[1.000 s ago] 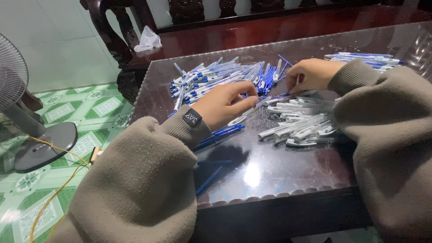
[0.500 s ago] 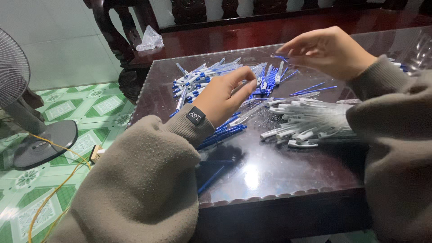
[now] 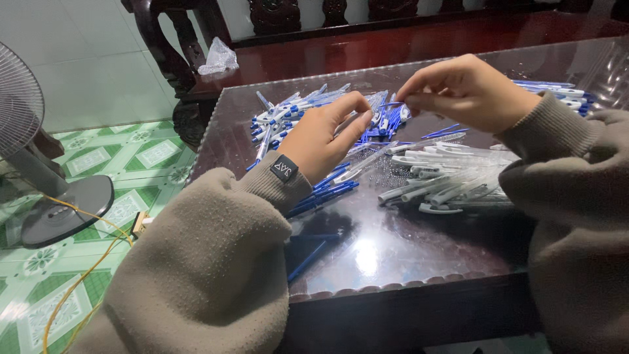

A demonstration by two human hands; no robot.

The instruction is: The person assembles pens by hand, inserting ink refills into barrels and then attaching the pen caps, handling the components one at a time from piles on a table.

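Pinching pen parts, two hands (left hand point(image 3: 324, 134), right hand point(image 3: 468, 92))

Standing fan point(image 3: 26, 151) on green patterned floor tiles point(image 3: 111, 164), crumpled plastic bag point(image 3: 218, 58) on dark wooden bench point(image 3: 393, 42).

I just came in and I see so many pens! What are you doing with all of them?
A person in a grey-brown sweater sits at a dark glossy table covered with pen parts. The left hand and right hand meet above a heap of blue and white pens, pinching a small blue piece between the fingertips. A pile of clear pen barrels lies under the right hand, and thin blue refills lie by the left wrist.
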